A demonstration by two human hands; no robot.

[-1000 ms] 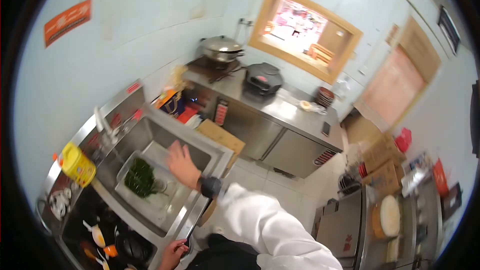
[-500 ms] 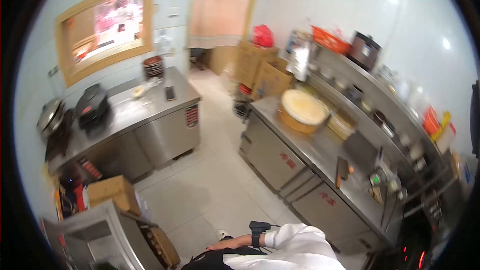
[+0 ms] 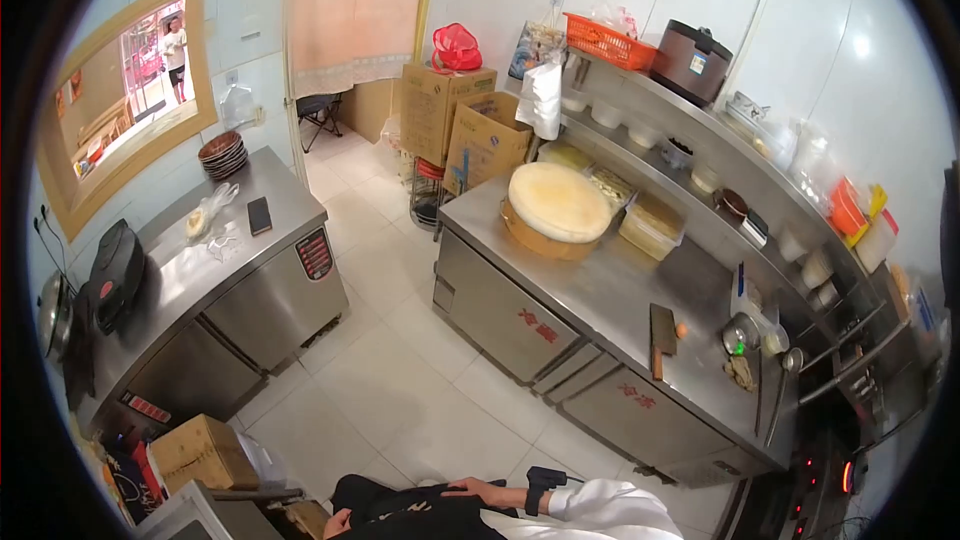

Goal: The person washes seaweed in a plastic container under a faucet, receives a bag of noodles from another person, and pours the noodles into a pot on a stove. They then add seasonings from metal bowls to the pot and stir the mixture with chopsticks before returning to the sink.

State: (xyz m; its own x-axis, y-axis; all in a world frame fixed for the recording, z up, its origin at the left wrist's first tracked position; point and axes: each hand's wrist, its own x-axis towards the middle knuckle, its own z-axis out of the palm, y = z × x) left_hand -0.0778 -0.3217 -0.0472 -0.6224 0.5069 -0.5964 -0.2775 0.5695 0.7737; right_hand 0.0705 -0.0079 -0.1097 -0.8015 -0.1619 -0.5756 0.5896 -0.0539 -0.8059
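Note:
My right hand (image 3: 474,489) lies against my black clothing at the bottom of the view, fingers extended, holding nothing that I can see. A black device is strapped to that wrist, below a white sleeve (image 3: 615,508). Only part of my left hand (image 3: 338,522) shows at the bottom edge, beside the same dark clothing; its fingers are mostly hidden. Neither hand touches the counters. On the right counter lie a cleaver (image 3: 661,340) with a wooden handle and an egg (image 3: 681,331). Farther back, a thick round chopping board (image 3: 558,202) rests there.
On the left steel counter (image 3: 270,270) are a phone (image 3: 259,216), stacked bowls (image 3: 222,155) and a black appliance (image 3: 118,275). Cardboard boxes (image 3: 445,110) stand by the curtained doorway. A rice cooker (image 3: 692,62) sits on the upper shelf. Tiled floor (image 3: 400,375) runs between the counters.
My view has turned right, so the counters appear farther left. My left hand has come into view at the bottom edge. My right hand still rests on the black clothing.

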